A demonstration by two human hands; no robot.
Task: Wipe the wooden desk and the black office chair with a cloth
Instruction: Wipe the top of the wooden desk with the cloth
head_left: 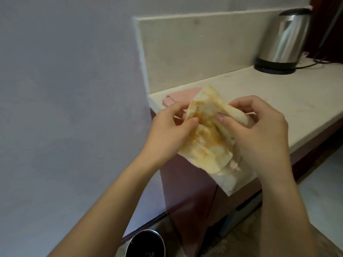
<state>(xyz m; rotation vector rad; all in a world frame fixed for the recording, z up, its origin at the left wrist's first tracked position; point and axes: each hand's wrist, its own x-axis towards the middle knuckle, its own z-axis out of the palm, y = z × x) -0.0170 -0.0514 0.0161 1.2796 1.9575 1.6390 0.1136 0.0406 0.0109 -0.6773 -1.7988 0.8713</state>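
Orange-stained cloth (207, 138) hangs at frame centre, pinched from either side by curled fingers of the left hand (167, 132) and right hand (259, 134), its long axis slanting to lower right, with the pale-topped desk (278, 97) just behind it, nearer the right hand.

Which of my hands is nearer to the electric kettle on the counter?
Right. The right hand is below the electric kettle, slightly to its left; the left hand is farther left, across the stained cloth both hands grip.
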